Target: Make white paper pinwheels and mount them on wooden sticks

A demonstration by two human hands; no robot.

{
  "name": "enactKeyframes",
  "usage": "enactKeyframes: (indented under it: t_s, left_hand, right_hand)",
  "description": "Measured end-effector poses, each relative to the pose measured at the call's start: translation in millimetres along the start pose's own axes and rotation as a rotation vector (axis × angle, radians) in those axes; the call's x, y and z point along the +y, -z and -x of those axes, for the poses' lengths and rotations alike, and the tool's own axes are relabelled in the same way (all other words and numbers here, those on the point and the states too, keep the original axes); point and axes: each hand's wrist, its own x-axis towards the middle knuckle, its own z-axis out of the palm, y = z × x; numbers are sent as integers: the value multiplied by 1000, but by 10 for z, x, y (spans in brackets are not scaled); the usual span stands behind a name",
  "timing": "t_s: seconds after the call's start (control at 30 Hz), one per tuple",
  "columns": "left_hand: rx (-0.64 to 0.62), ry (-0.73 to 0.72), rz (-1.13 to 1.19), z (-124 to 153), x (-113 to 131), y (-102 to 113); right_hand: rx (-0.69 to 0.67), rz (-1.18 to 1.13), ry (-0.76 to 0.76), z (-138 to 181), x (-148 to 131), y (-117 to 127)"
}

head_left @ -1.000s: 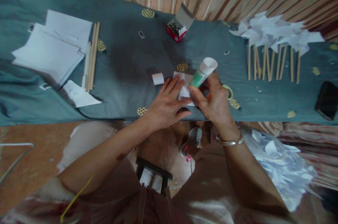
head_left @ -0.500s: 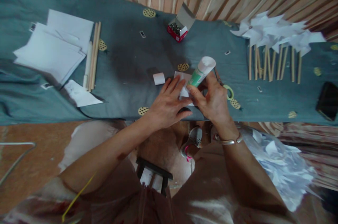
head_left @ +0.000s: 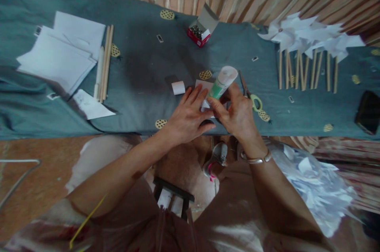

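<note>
My right hand (head_left: 237, 111) grips a green and white glue stick (head_left: 221, 82), tilted with its lower end down on a small white paper (head_left: 202, 84). Fingers stretched out, my left hand (head_left: 190, 115) lies flat on that paper's left part, and both hands cover much of the sheet. Left of my fingertips stands the white glue cap (head_left: 178, 88). Scissors (head_left: 255, 102) with light green handles lie just right of my right hand, their blades pointing away from me.
White paper sheets (head_left: 59, 58), a white pen (head_left: 99, 72) and wooden sticks (head_left: 107, 62) lie left. An open red box (head_left: 198, 36) of small metal pieces stands behind. Paper pinwheels (head_left: 311, 36) and a dark phone (head_left: 368, 112) are right. A plastic bag (head_left: 314, 184) of paper hangs below the table edge.
My right hand and the glue stick have shifted slightly left over the paper, so more of the scissors shows. My left hand has stayed in place.
</note>
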Motion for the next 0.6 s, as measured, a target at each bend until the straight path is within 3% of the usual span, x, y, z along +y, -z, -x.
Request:
enactKeyframes:
  t_s: [0.6]
  left_hand:
    - [-27, 14, -8, 1, 4, 5]
  right_hand:
    - [0, 0, -12, 72, 27, 50]
